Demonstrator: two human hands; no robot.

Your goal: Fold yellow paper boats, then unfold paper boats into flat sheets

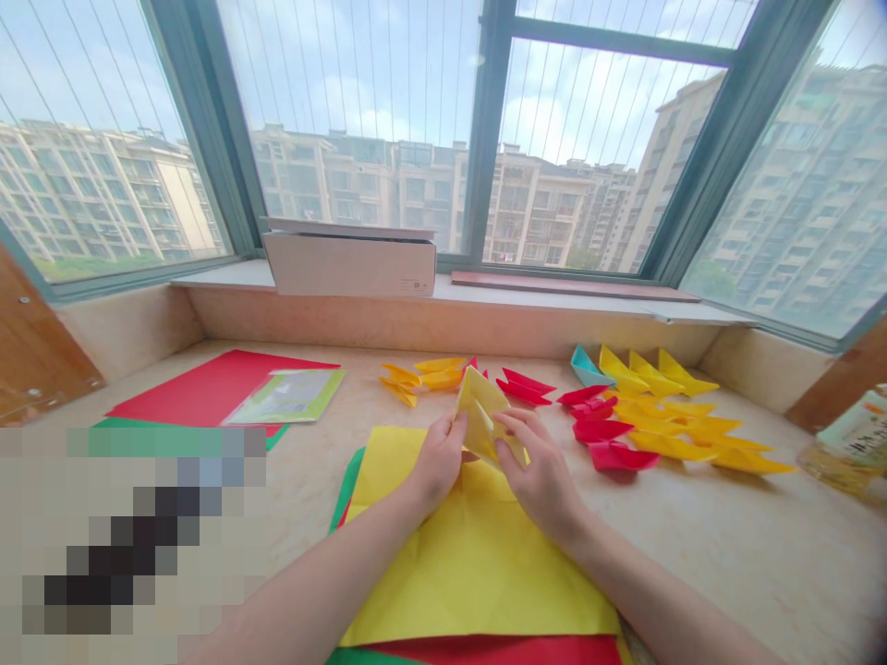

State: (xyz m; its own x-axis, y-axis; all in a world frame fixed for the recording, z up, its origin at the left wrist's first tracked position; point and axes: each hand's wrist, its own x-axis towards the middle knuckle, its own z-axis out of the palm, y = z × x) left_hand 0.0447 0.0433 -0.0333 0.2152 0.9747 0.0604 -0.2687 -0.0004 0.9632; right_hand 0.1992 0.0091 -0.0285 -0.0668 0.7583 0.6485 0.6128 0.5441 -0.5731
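Note:
Both my left hand (438, 465) and my right hand (541, 471) grip a folded piece of yellow origami paper (481, 416), which stands as a peak between them. Under my wrists lies a large flat yellow sheet (471, 563), with green and red sheets (499, 651) showing beneath its edges. Beyond my right hand, several folded red paper boats (600, 429) and yellow paper boats (683, 434) sit in rows with one blue boat (588, 369). Several yellow folded pieces (416, 377) lie beyond my left hand.
A stack of red and green paper (208, 392) lies to the left, with a printed booklet (287, 395) on it. A white cardboard box (350, 263) stands on the window sill behind the stone counter. A bottle (849, 443) stands at the right edge. The lower left is blurred out.

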